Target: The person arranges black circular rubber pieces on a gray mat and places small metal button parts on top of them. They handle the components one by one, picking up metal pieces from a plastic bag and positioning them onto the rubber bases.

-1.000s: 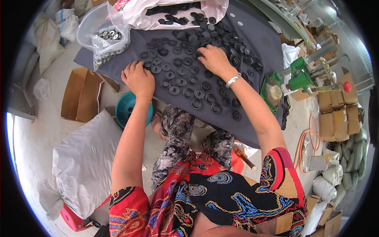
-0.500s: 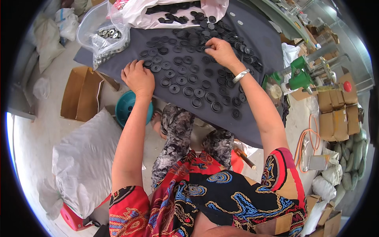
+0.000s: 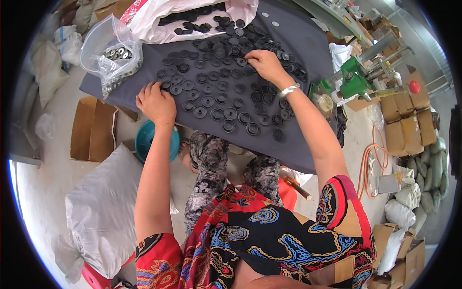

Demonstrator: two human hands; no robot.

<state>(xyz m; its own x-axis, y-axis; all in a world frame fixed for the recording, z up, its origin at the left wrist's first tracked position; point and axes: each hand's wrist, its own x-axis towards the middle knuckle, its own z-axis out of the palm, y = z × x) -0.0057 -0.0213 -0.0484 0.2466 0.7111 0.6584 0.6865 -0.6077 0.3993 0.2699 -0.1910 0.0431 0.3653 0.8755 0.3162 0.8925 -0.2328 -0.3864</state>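
Note:
Many round black discs with raised rims lie spread over the dark grey cloth on the table. Loose rows of single discs lie toward me, and a heap is piled behind them. My right hand, with a silver bangle at its wrist, is over the disc field, thumb and fingers closed in a pinch at a black disc. The fingertips partly hide the contact. At the table's left front edge, my left hand has bent, slightly parted fingers beside the outermost disc, with nothing visible in them.
A pinkish-white sack of black discs lies open at the back. A clear bag of metal parts stands at the table's left corner. Below are a teal basin, a cardboard box and a white sack. A green machine stands right.
The whole view has shifted, with the table sitting lower and further left. My right hand still reaches over the discs, its fingertips now by a disc in the row. My left hand stays at the edge.

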